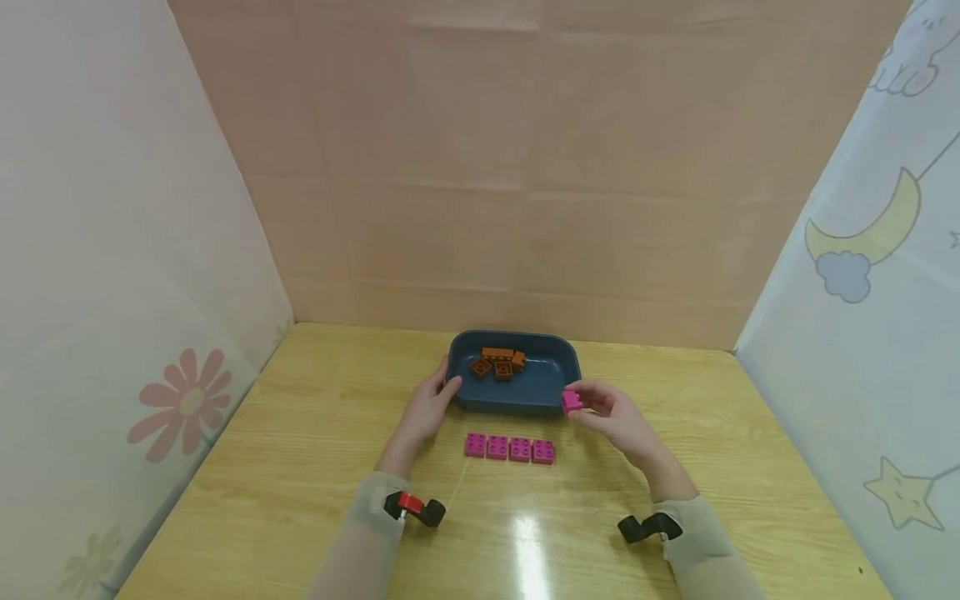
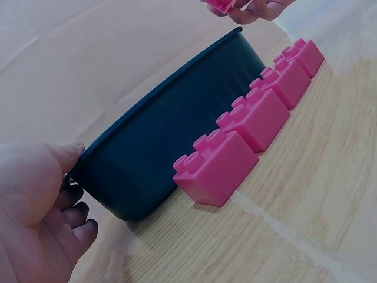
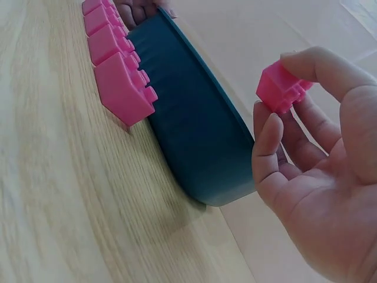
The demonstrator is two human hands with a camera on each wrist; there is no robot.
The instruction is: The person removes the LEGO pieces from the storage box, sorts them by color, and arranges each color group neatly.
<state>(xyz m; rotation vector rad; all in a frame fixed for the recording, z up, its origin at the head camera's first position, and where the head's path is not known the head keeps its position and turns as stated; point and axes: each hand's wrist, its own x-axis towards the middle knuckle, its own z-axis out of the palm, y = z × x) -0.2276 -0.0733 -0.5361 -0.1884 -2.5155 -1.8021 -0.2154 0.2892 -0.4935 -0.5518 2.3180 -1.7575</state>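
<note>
My right hand (image 1: 612,414) pinches a pink toy building brick (image 3: 281,87) between thumb and fingers, at the front right corner of a dark blue tray (image 1: 517,408). The brick's studs face sideways, toward the palm. At the tray's left end my left hand (image 1: 427,406) grips the rim, thumb on top and fingers against the outer wall. Inside the tray lie several brown-orange bricks (image 1: 498,354), grouped left of its middle. In front of the tray several pink bricks (image 2: 218,168) stand in a row on the table, studs up, with narrow gaps between them.
The wooden table (image 1: 315,467) meets a plain beige backdrop (image 1: 525,208) behind the tray. Patterned white sheets hang at the left (image 1: 90,250) and right. A thin pale line runs across the tabletop near the row's left end.
</note>
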